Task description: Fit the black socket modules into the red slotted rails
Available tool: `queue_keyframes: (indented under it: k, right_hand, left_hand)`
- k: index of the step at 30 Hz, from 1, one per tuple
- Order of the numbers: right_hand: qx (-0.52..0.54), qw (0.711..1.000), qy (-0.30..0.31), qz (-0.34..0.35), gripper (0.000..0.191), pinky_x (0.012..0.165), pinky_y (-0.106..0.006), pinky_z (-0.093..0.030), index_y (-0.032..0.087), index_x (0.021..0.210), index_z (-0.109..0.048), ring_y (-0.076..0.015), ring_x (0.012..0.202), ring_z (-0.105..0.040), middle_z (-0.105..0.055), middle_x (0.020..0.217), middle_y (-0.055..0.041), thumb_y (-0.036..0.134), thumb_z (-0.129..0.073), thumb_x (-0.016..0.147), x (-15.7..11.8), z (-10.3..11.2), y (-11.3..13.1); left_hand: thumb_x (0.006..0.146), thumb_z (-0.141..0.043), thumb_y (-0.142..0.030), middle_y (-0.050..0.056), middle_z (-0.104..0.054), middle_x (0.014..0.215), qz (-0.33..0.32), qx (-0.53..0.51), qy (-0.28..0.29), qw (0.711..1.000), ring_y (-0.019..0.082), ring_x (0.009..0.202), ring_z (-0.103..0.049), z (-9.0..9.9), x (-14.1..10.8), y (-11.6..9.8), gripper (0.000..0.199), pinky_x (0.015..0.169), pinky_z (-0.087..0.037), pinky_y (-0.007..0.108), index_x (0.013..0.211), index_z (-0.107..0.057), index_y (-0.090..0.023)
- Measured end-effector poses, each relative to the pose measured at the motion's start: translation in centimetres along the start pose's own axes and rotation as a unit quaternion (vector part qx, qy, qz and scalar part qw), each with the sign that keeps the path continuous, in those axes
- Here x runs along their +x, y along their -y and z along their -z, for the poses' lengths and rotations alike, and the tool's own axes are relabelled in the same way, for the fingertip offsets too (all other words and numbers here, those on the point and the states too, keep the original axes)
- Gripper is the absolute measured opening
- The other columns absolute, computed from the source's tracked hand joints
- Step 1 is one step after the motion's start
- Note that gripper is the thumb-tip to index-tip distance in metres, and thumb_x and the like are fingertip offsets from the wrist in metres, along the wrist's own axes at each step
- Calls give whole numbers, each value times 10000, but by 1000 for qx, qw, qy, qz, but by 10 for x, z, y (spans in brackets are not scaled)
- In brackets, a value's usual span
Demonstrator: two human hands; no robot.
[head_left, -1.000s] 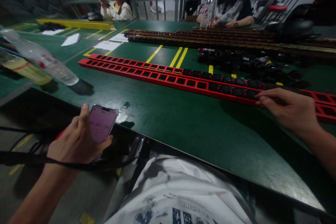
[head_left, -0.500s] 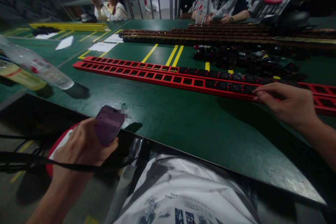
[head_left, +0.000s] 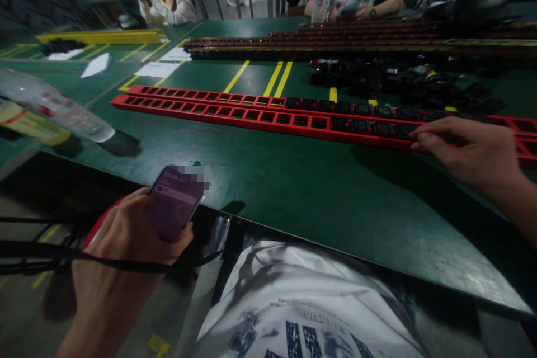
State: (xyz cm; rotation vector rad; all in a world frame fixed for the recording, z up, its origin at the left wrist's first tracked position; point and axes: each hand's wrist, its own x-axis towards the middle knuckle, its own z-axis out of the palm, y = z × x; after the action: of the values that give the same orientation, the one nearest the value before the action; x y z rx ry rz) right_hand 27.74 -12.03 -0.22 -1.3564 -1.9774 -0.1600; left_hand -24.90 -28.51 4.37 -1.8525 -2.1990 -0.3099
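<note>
My left hand [head_left: 121, 235] is closed around a smartphone [head_left: 174, 210], held over the near edge of the table with its lit screen facing up. Two long red slotted strips lie side by side: a near strip [head_left: 247, 120] and a far strip [head_left: 201, 94]. Black socket modules [head_left: 382, 128] fill part of their slots; other slots are bare openings. At the near strip, my right hand [head_left: 474, 148] has thumb and fingertips pinched together by the last visible socket in that row. Whatever is between those fingertips is hidden.
Clear bottles [head_left: 62, 103] lie at the left of the green table [head_left: 293, 184]. Behind the strips are a heap of black parts [head_left: 377, 81] and stacked long dark strips [head_left: 293, 47]. Papers [head_left: 157, 70] and a yellow bar [head_left: 104, 37] lie farther left. People sit across the table.
The view has shifted slightly. The phone has tilted a little and its screen now shows a clock. My right hand keeps its pinch at the same spot on the near strip.
</note>
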Motion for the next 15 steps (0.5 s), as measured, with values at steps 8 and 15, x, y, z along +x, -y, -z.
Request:
queue_keyframes:
  k: [8, 15]
  right_hand:
    - [4, 1000, -2, 8, 278, 641, -338, -533, 152, 898, -775, -240, 691, -717, -761, 798, -91, 393, -637, 897, 1, 0, 1]
    - [8, 1000, -1, 2, 272, 643, -335, -535, 155, 897, -773, -232, 682, -714, -759, 792, -87, 391, -637, 895, 0, -1, 1]
  left_hand:
    - [822, -629, -601, 65, -712, 1230, 1, 43, -21, 999, 335, 1059, -720, 7, -1, -11, 414, 684, -521, 419, 1096, -553, -300]
    - [804, -619, -631, 74, -702, 1261, 0, 28, -20, 999, 370, 1079, -710, 7, 2, -12, 453, 701, -545, 479, 1113, -533, -311]
